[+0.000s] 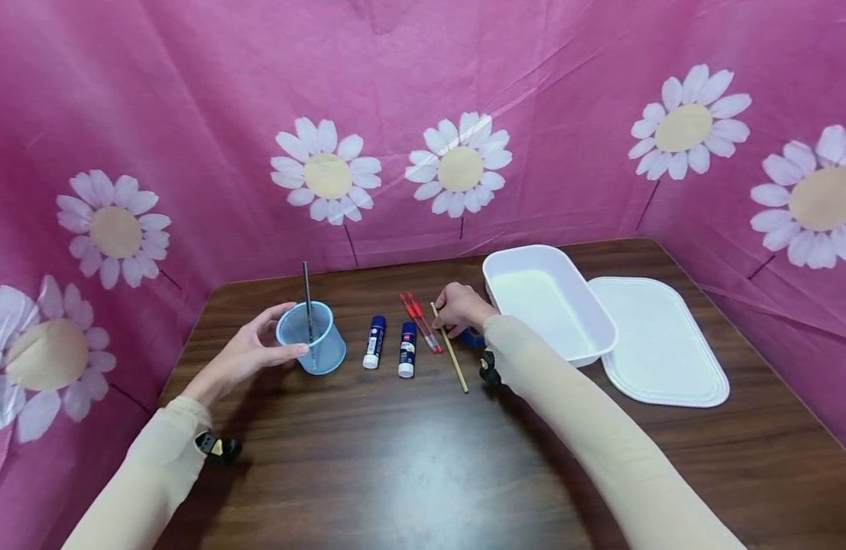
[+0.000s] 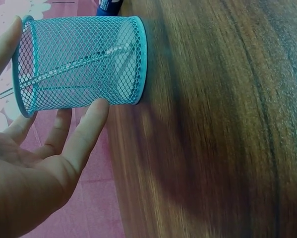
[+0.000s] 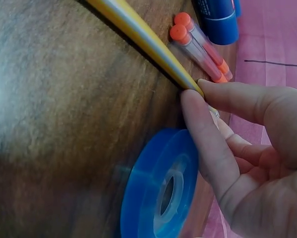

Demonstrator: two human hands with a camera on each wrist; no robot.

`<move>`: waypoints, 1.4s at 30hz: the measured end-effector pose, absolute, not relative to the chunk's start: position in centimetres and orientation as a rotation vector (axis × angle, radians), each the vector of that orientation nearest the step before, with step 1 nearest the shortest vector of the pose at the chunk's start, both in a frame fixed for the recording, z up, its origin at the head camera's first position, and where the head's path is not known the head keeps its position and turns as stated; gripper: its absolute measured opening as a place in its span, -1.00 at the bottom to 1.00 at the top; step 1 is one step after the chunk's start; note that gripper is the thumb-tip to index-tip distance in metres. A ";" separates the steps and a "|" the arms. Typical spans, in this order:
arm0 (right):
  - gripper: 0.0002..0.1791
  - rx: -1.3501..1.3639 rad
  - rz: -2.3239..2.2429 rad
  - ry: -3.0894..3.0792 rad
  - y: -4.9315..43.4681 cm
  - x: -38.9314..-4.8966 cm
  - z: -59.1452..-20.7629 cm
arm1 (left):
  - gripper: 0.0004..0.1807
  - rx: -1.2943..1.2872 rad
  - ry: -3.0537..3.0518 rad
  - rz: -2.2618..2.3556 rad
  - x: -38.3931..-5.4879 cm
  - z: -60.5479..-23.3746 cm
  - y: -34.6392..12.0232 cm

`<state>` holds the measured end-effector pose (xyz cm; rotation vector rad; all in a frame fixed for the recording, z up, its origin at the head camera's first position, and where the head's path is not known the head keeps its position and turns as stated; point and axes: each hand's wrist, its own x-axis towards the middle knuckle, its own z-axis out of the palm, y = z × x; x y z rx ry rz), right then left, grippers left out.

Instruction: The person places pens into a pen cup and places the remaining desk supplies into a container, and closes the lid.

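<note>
My left hand (image 1: 247,350) grips a light blue mesh pen cup (image 1: 324,353) from its left side, thumb and fingers spread around it near the rim. A dark pencil (image 1: 306,294) leans upright inside the cup, its top sticking out above. My right hand (image 1: 464,308) pinches a yellow striped pencil (image 1: 453,359) near its far end between thumb and forefinger. In the right wrist view that pencil (image 3: 148,42) slants low over the wood. Beside the right thumb stands a roll of blue tape (image 3: 143,186), mostly hidden by the hand in the head view.
Two blue glue sticks (image 1: 374,344) (image 1: 407,351) and two red pens (image 1: 420,324) lie between my hands. To the right stand a white plastic box (image 1: 549,302) and its white lid (image 1: 663,344). Pink flowered cloth (image 1: 395,76) hangs around the table's back and sides.
</note>
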<state>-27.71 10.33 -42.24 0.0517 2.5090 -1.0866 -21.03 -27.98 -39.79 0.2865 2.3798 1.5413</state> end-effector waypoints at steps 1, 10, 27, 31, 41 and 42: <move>-0.78 0.055 -1.094 2.503 10.3 -27.7 -42.2 | -0.04 0.286 2.385 1.538 -21.0 -39.8 -28.0; -0.90 -0.022 -1.110 2.505 10.4 -27.5 -42.1 | -0.06 0.289 2.389 1.533 -20.7 -39.6 -28.1; -0.91 0.029 -1.137 2.469 10.8 -27.7 -42.5 | -0.06 0.270 2.367 1.525 -20.7 -39.7 -27.9; -0.92 0.037 -1.126 2.468 10.9 -27.7 -42.5 | -0.05 0.267 2.348 1.529 -20.8 -39.7 -27.8; -0.86 0.038 -1.249 2.450 11.3 -27.9 -42.9 | -0.03 0.259 2.361 1.517 -20.9 -39.5 -27.8; -0.86 0.039 -1.278 2.444 11.2 -28.0 -43.0 | -0.04 0.262 2.364 1.510 -20.8 -39.5 -27.8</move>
